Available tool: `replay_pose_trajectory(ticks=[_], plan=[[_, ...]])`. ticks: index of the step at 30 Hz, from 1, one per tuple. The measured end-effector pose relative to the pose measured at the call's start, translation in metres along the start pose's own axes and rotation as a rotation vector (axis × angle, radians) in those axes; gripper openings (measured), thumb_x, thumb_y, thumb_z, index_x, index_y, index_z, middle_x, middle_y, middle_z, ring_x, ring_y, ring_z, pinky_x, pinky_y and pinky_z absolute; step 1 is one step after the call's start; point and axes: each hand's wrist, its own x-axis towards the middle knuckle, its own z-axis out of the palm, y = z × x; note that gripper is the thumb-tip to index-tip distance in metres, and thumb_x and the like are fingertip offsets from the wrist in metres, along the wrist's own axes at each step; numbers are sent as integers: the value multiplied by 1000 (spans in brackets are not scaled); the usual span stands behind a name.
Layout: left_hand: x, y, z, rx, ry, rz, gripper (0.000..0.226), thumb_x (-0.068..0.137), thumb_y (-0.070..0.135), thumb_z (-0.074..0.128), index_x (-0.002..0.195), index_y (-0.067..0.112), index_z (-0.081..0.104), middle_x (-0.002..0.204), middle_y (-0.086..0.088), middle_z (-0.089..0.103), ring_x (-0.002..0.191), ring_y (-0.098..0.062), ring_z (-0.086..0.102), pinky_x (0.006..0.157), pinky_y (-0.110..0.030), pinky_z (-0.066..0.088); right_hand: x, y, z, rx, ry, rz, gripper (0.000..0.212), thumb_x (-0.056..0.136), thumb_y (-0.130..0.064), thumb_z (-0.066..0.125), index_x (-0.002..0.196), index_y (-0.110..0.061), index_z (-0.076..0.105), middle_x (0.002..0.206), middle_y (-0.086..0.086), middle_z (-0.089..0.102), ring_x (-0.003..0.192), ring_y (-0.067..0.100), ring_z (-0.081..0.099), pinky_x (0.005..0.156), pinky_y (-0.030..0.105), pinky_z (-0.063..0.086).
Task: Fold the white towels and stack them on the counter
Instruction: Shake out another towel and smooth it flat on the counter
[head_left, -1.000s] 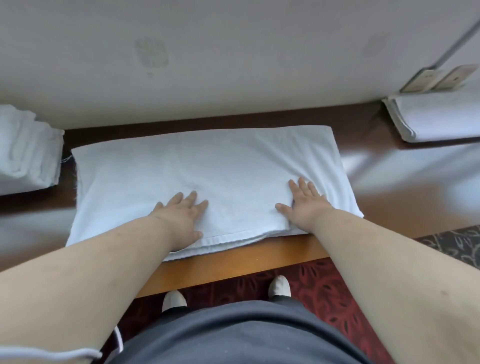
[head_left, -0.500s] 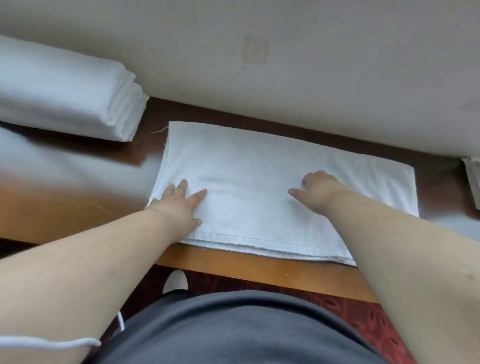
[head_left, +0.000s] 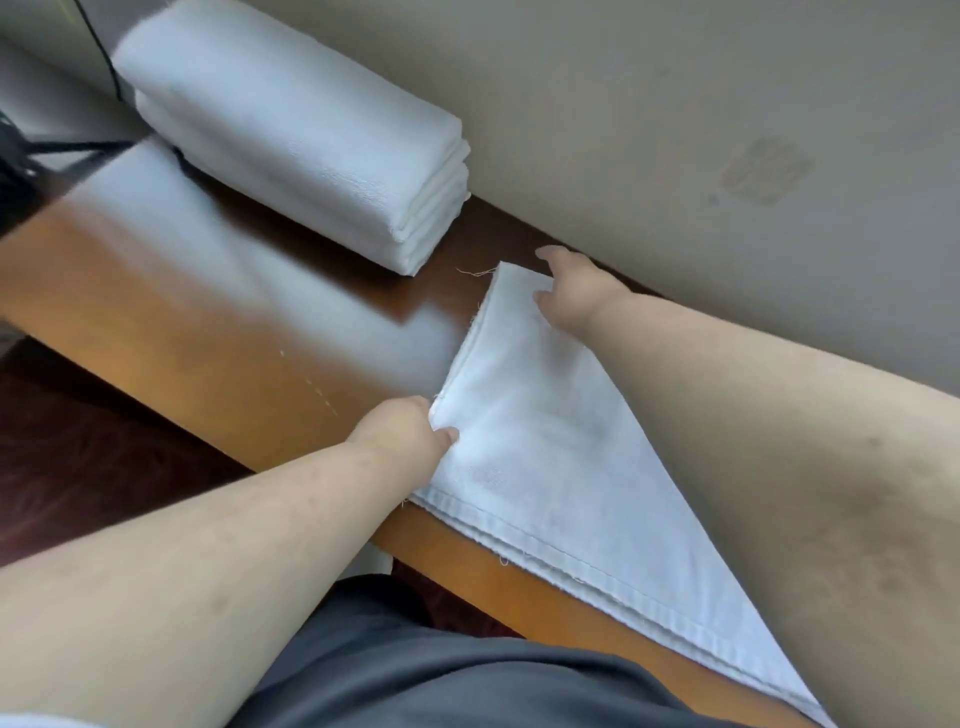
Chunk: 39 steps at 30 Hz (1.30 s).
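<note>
Head view, looking down along both forearms. A folded white towel (head_left: 545, 441) lies flat on the wooden counter (head_left: 218, 332), its near hem along the counter's front edge. The left hand (head_left: 410, 428) pinches the towel's near left corner, thumb on top and the other fingers hidden under the cloth. The right hand (head_left: 574, 296) is at the far left corner, fingers curled over the edge; whether they actually clamp the cloth or only rest on it cannot be told, since the fingertips are turned away from the camera. The right forearm (head_left: 779, 467) covers the whole right part of the towel, so its full outline is not visible. A stack of folded white towels (head_left: 311, 150) sits further left, against the wall (head_left: 675, 104), apart from the towel being handled; its far end is blurred. Dark cables (head_left: 31, 150) at the upper left are cut off by the frame edge and indistinct. The counter surface shows glare.
</note>
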Motion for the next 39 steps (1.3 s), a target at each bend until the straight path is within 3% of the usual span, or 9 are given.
replay_pose_trajectory(ticks=[4, 8, 14, 17, 20, 24, 28, 33, 39], plan=[[-4, -5, 2, -196, 43, 102, 23, 96, 47, 51, 101, 25, 47, 91, 2, 59, 78, -16, 57, 59, -29, 41, 38, -9, 8, -161, -142, 121, 67, 95, -35, 57, 153, -16, 28, 151, 15, 38, 131, 34, 47, 103, 37, 43], [-9, -8, 1, -309, -66, 62, 51, 81, 54, 69, 115, 30, 40, 93, 9, 60, 76, -7, 60, 56, -24, 43, 53, -1, 13, -125, 7, 103, 38, 99, -35, 48, 126, -9, 54, 127, 14, 58, 115, 34, 55, 81, 31, 38], [-4, -16, -11, -456, -156, -66, 24, 94, 38, 57, 111, 21, 55, 78, -3, 67, 46, -2, 60, 48, -20, 49, 58, 1, 13, 209, 161, 160, 39, 98, -24, 50, 136, -15, 54, 137, 13, 55, 121, 33, 55, 95, 31, 41], [-3, -11, -11, -289, -57, -162, 39, 89, 44, 59, 114, 16, 48, 93, -4, 66, 79, -20, 68, 67, -31, 52, 40, -1, 20, 358, 181, 79, 50, 95, -16, 53, 144, -21, 46, 150, 8, 37, 118, 26, 54, 97, 26, 40], [-10, 7, -4, 60, 135, -133, 70, 83, 43, 60, 138, 24, 22, 134, -6, 39, 118, -27, 46, 93, -37, 43, -2, 6, 32, 318, 144, -27, 51, 94, -20, 54, 143, -25, 44, 159, 1, 23, 133, 21, 45, 101, 22, 32], [-11, 28, -1, 539, 166, 534, 80, 91, 20, 46, 154, 35, -1, 162, -3, -2, 146, -26, 6, 116, -38, 17, -72, 36, 51, 135, 105, -37, 54, 97, -35, 52, 148, -27, 39, 164, 1, 18, 149, 20, 20, 120, 34, 20], [-7, 45, 10, 740, -114, 545, 76, 91, 19, 38, 155, 37, 2, 161, 0, 8, 144, -24, 12, 111, -38, 30, -148, 97, 62, 52, 108, 216, 58, 100, -45, 43, 153, -28, 29, 165, 2, 14, 151, 23, 10, 123, 40, 11], [-4, 88, 11, 869, -82, 438, 64, 89, 26, 37, 148, 34, 15, 120, -3, 34, 111, -27, 41, 84, -37, 42, -248, 184, 66, 89, 46, 625, 70, 99, -55, 38, 158, -30, 11, 167, 1, 3, 152, 25, 2, 123, 46, 9], [-9, 165, 27, 1278, -63, 355, 50, 84, 17, 42, 133, 21, 49, 123, -1, 53, 113, -26, 55, 86, -37, 47, -353, 241, 86, 290, 6, 799, 78, 97, -54, 47, 159, -29, 7, 167, 1, -2, 153, 25, -2, 123, 41, 10]])
